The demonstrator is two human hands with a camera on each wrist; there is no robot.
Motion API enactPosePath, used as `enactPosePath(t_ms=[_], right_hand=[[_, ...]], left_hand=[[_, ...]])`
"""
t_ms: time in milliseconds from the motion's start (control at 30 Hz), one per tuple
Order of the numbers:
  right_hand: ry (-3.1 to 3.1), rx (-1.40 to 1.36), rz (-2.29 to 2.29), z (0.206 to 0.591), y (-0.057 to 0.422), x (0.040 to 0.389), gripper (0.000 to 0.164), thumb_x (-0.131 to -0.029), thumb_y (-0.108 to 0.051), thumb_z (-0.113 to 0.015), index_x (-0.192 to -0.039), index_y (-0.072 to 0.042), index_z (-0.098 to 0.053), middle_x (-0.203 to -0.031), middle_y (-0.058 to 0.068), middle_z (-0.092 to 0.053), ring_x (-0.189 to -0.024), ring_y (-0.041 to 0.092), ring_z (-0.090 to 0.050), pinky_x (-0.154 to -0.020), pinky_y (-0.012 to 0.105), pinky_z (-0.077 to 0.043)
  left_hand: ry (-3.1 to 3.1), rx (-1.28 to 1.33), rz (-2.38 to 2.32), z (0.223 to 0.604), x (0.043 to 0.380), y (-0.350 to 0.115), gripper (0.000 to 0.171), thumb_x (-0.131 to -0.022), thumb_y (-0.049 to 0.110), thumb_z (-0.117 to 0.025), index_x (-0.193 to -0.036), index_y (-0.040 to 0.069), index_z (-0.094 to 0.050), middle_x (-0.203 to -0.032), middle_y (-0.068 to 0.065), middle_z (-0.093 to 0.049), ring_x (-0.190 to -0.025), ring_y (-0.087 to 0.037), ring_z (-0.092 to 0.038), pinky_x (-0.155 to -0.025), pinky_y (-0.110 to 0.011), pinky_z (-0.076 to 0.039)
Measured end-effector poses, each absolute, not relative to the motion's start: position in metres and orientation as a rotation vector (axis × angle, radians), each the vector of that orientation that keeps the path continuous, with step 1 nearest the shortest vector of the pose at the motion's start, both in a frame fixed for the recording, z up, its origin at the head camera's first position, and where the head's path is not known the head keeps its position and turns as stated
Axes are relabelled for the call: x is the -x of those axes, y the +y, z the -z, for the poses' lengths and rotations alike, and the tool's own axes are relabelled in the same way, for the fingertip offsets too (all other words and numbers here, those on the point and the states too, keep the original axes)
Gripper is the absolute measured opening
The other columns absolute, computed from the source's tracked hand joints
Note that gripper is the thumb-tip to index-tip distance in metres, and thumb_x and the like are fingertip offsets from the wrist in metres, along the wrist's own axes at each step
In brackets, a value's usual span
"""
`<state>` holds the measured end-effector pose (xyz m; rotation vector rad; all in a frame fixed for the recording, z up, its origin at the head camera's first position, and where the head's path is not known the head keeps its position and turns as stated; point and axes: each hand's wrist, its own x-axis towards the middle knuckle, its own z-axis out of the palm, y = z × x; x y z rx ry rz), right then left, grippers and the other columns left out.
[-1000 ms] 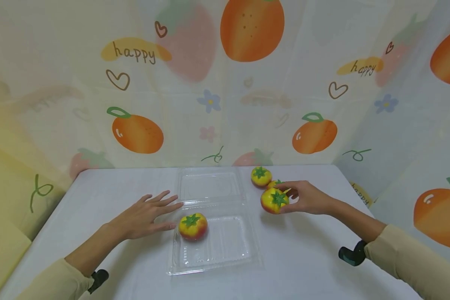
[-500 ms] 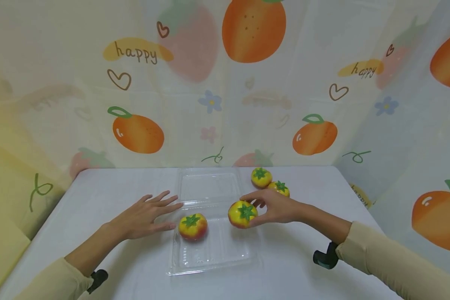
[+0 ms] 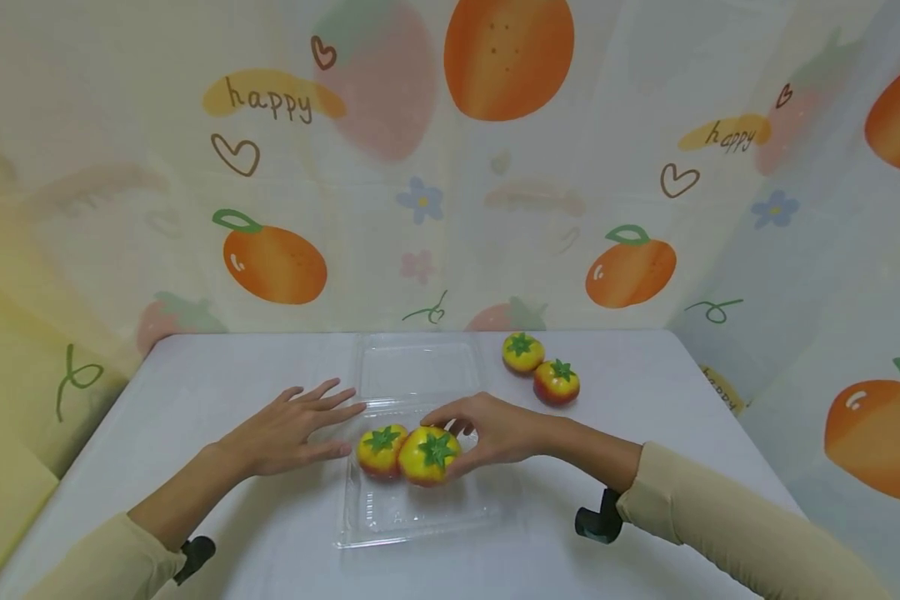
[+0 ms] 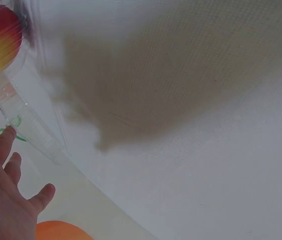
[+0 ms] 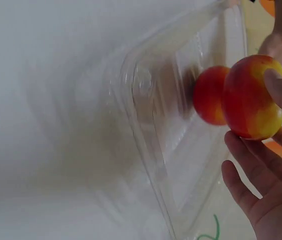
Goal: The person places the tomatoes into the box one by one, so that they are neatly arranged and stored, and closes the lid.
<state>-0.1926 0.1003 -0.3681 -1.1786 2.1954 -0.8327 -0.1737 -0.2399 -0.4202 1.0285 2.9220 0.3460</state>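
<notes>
In the head view my right hand (image 3: pixel 498 429) holds a yellow-red tomato (image 3: pixel 426 454) with a green star-shaped top, thumb on one side and fingers on the other. It is over the clear plastic box (image 3: pixel 457 521), right beside another tomato (image 3: pixel 378 450) that sits at the box's left side. The right wrist view shows the held tomato (image 5: pixel 251 97) between thumb and fingertips, overlapping the one behind. My left hand (image 3: pixel 285 429) has its fingers spread at the box's left edge and holds nothing. Its fingers (image 4: pixel 3 142) also show in the left wrist view.
The box's clear lid (image 3: pixel 420 367) lies folded back behind it. Two more tomatoes, one at the back (image 3: pixel 522 352) and one nearer (image 3: pixel 557 383), stand right of the lid on the white table (image 3: pixel 217 367). A printed fruit curtain (image 3: pixel 495 250) rises behind the table.
My right hand has carried the tomato leftward from beside the others to over the box, next to the tomato there. The left hand has stayed in place.
</notes>
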Motion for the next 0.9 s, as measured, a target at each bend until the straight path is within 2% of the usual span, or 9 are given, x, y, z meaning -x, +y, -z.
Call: enactPosePath(t_ms=[367, 700, 900], right_hand=[[2.048, 1.24, 0.746, 0.385, 0.072, 0.184, 0.062, -0.086, -0.026, -0.08, -0.141, -0.014, -0.056, -0.132, -0.008, -0.063, -0.108, 0.001, -0.06, -0.092, 0.017, -0.049], [2.033, 1.283, 0.682, 0.392, 0.057, 0.181, 0.061, -0.087, -0.026, -0.079, -0.141, -0.013, -0.056, -0.132, -0.008, -0.062, -0.111, -0.002, -0.057, -0.09, 0.015, -0.05], [2.048, 1.278, 0.648, 0.395, 0.049, 0.177, 0.066, -0.087, -0.026, -0.079, -0.145, -0.013, -0.051, -0.134, -0.006, -0.06, -0.106, -0.001, -0.058, -0.086, 0.014, -0.051]], left_hand=[[2.932, -1.013, -0.338, 0.424, 0.174, -0.24, 0.065, -0.094, 0.061, -0.053, -0.147, 0.023, -0.051, -0.153, -0.006, -0.046, -0.145, -0.038, -0.032, -0.105, -0.071, -0.032], [2.94, -1.039, -0.357, 0.425, 0.174, -0.241, 0.064, -0.095, 0.06, -0.053, -0.147, 0.023, -0.051, -0.152, -0.006, -0.047, -0.144, -0.038, -0.033, -0.105, -0.07, -0.033], [2.938, -1.041, -0.356, 0.426, 0.175, -0.241, 0.063, -0.095, 0.06, -0.052, -0.148, 0.025, -0.05, -0.152, -0.005, -0.047, -0.145, -0.038, -0.033, -0.105, -0.07, -0.033]])
